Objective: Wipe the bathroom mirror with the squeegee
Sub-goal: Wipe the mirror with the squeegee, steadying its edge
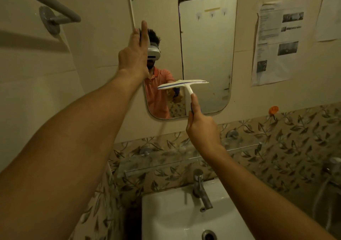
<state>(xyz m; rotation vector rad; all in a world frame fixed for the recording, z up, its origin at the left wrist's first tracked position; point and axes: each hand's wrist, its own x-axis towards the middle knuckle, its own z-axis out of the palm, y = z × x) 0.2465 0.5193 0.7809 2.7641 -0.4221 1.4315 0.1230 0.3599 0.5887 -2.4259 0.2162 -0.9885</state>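
Head view showed the right hand (202, 129) with its grip closed around the lower handle of the squeegee (182, 85). The blade was held across the lower middle of the mirror (206, 55), slightly tilted; whether it touched the glass could not be told. The left hand (135, 55) was flat, fingers straight, against the mirror's left edge. A tilted blade would likely press unevenly and leave streaks. The flat hand could smear the glass it rested on. Held so low, the handle might twist or slip, dropping the squeegee toward the sink (166, 212) below.
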